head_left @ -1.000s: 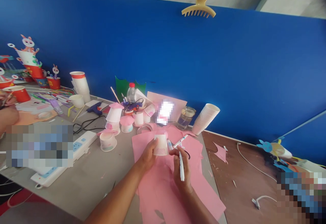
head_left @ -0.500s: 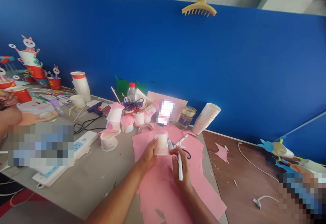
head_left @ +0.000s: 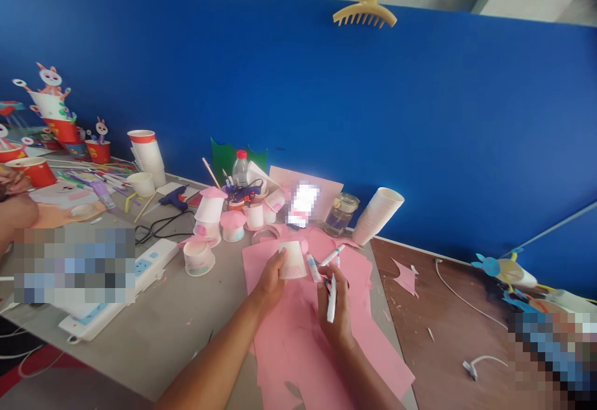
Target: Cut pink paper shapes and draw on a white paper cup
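Observation:
My left hand (head_left: 273, 278) grips a white paper cup (head_left: 293, 259), held upside down with its wide rim toward me. Pink pen marks run in a band near that rim. In my right hand (head_left: 336, 310) a white marker pen (head_left: 331, 300) is held between the fingers, a little to the right of the cup and apart from it. Pink paper sheets (head_left: 289, 335) lie beneath both hands. Between the cup and my right hand lies another white marker (head_left: 313, 267), with one more marker (head_left: 333, 254) just beyond. A pair of scissors is partly hidden by my right hand.
Behind stand a bright phone (head_left: 303, 205), a glass jar (head_left: 342, 214) and a leaning stack of paper cups (head_left: 379, 214). Pink-decorated cups (head_left: 233, 226), a glue gun (head_left: 174, 198) and a power strip (head_left: 125, 285) are on the left. Another person's hand (head_left: 16, 201) is at the far left.
My right hand has drawn slightly right, away from the cup, with the marker. The cup has tilted and moved a little left in my left hand.

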Demonstrator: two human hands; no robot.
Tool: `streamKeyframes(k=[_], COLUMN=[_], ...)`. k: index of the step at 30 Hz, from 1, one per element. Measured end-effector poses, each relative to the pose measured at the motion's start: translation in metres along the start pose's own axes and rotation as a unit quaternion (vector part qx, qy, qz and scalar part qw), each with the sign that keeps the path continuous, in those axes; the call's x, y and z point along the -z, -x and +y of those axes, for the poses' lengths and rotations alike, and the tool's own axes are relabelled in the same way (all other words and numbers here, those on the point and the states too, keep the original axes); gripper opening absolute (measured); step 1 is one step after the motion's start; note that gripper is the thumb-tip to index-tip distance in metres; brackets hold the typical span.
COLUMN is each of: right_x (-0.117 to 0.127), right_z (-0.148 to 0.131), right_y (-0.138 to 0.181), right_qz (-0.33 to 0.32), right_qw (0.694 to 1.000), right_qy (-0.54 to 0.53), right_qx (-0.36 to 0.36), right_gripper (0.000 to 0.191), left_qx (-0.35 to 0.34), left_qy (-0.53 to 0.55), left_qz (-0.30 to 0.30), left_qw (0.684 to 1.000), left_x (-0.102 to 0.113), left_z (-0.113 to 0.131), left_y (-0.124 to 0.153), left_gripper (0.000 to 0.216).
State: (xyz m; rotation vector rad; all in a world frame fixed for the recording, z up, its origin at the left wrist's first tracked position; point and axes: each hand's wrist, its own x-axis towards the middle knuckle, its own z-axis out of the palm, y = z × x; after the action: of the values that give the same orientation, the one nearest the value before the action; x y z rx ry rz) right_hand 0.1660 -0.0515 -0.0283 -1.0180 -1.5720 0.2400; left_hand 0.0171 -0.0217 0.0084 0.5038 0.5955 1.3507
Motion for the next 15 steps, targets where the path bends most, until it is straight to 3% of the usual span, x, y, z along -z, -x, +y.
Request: streamKeyframes(k=[7,15], right_x=[0.002,0.001], right_z=[0.012,0.013], right_y=[-0.006,-0.003], right_qz=[-0.023,-0.149], right_qw=[0.997,0.956], right_qy=[0.058,0.25], right_qx=[-0.043,0.03], right_gripper=[0.042,0.049], left_qx=[-0.021,-0.079], left_qy=[0.014,-0.028], left_qz=[0.093,0.099], left_qw=[0.995,0.992], left_x=[0.003,0.004], left_z=[-0.001,-0.001], left_y=[-0.005,-0.005], left_gripper=[0.037,0.04])
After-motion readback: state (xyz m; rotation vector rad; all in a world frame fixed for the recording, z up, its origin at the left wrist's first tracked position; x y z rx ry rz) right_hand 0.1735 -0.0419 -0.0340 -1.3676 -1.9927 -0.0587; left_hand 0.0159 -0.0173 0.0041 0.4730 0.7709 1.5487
